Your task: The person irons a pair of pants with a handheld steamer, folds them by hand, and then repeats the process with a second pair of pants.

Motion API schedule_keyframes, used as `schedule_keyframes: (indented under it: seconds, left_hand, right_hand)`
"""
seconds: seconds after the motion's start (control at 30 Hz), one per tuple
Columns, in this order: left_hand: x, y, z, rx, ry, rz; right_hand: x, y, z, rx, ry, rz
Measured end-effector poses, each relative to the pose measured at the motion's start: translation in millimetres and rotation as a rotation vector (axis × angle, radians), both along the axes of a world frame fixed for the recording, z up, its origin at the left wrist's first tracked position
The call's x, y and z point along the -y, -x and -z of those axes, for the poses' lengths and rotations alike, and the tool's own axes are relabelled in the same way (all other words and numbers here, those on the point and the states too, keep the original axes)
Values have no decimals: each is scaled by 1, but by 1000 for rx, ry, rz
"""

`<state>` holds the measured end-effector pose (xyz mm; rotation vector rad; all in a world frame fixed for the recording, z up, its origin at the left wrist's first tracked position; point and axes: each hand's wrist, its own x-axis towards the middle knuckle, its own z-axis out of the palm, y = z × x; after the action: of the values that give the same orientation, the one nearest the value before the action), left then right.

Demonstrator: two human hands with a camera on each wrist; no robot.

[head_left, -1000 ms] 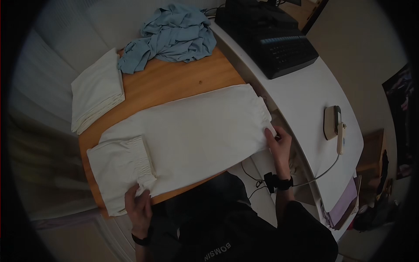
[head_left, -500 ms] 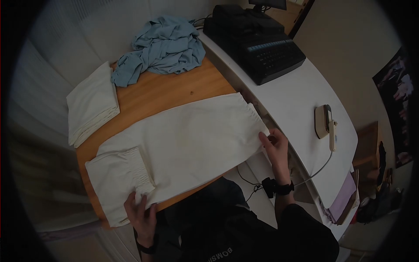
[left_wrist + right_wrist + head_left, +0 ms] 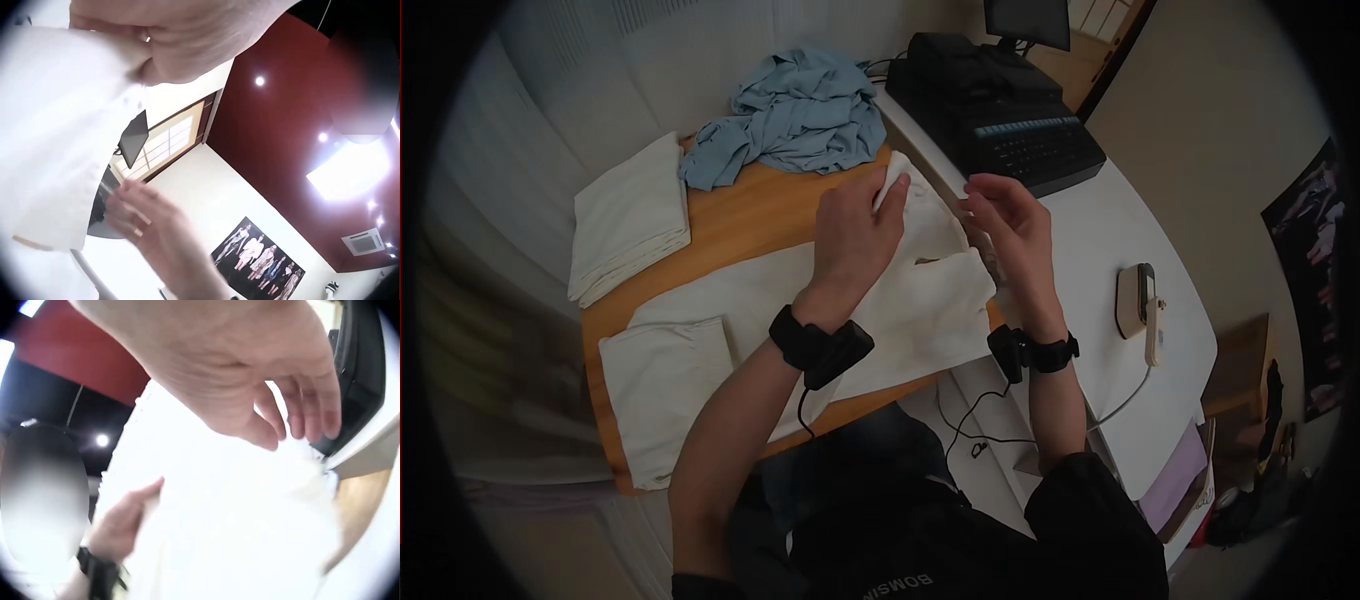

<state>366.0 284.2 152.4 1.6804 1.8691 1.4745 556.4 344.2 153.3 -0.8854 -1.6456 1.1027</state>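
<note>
A white garment [image 3: 770, 300] of soft cloth lies along the wooden table [image 3: 750, 215], its left part folded over. Its right end is raised, and my left hand [image 3: 850, 225] pinches the lifted edge between thumb and fingers. In the left wrist view the cloth [image 3: 56, 137] hangs down from that left hand [image 3: 187, 37]. My right hand [image 3: 1018, 230] hovers to the right of the raised end, fingers loosely bent and holding nothing. The right wrist view shows its fingertips close over the bright white cloth [image 3: 237, 500].
A folded white stack [image 3: 630, 215] lies at the table's left, and a crumpled blue cloth [image 3: 805, 115] at the back. On the white desk [image 3: 1100, 230] to the right stand a black keyboard machine [image 3: 1010, 120] and a small corded device [image 3: 1138, 300]. Cables hang from both wrists.
My left hand has gone from the folded left part to the garment's far right end and lifted its edge. My right hand has let go of the near right corner and moved up.
</note>
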Motion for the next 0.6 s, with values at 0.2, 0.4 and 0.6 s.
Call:
schedule_keyframes:
  seconds: [0.2, 0.4, 0.6]
  left_hand:
    - [-3, 40, -62, 179, -262, -61]
    - [17, 54, -92, 245, -232, -105]
    - [35, 55, -94, 356, -271, -149]
  right_hand:
    - [-51, -37, 117, 899, -438, -62]
    - [-71, -6, 79, 934, -349, -292]
    - [-113, 28, 62, 661, -171, -233]
